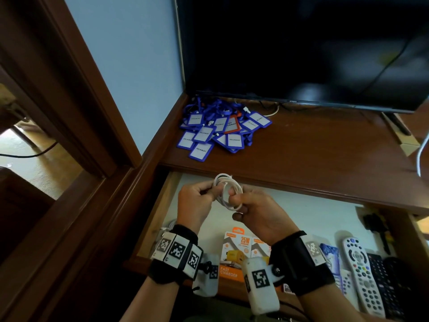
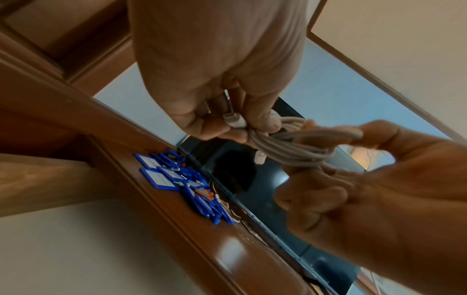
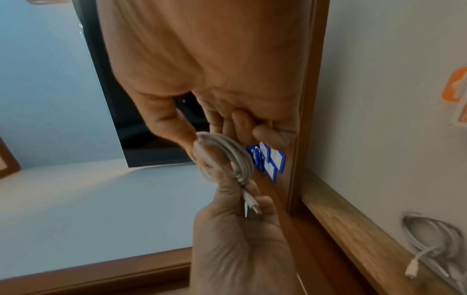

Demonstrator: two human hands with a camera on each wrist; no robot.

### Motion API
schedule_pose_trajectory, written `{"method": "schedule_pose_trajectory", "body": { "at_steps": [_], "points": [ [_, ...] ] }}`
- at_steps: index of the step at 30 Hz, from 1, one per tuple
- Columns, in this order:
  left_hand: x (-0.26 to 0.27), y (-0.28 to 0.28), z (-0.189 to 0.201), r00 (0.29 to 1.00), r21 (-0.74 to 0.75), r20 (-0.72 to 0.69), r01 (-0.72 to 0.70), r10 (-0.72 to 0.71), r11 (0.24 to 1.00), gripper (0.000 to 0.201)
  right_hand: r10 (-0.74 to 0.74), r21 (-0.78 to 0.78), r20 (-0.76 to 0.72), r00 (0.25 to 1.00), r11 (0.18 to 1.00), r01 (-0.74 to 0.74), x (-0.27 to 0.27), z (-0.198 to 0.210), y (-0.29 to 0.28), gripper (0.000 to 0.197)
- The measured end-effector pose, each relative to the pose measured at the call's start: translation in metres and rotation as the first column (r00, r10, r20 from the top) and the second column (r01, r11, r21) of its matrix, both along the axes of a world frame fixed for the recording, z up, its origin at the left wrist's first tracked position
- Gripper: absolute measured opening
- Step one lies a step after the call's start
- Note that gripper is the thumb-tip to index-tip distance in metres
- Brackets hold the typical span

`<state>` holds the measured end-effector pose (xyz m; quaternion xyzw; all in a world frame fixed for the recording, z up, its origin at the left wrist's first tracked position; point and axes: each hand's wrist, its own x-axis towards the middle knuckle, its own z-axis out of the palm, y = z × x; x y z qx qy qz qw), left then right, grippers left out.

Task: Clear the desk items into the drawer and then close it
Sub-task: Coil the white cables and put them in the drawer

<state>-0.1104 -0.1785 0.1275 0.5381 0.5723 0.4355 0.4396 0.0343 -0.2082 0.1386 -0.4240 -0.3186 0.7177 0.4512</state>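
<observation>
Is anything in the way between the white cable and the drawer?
Nothing visible. Both the left hand and right hand hold the coiled cable right above the open drawer, over a bare patch of its floor.

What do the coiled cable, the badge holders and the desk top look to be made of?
Coiled cable, held by the left hand and right hand: white, smooth matte jacket, likely rubbery plastic; it bends into tight loops.
Badge holders: blue frames, one orange, likely plastic, with white inserts; the inserts' material cannot be told.
Desk top: reddish-brown wood or veneer, glossy; it shows reflections.
</observation>
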Motion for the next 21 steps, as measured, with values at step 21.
{"method": "schedule_pose_trajectory", "body": {
  "at_steps": [21],
  "points": [
    [-0.015,0.004,-0.005,0.985,0.009,0.057,-0.166,0.165,0.986,0.014,-0.093,0.030,0.220,0.971,0.996,0.088,0.025,0.002,0.000,0.016]
  ]
}}
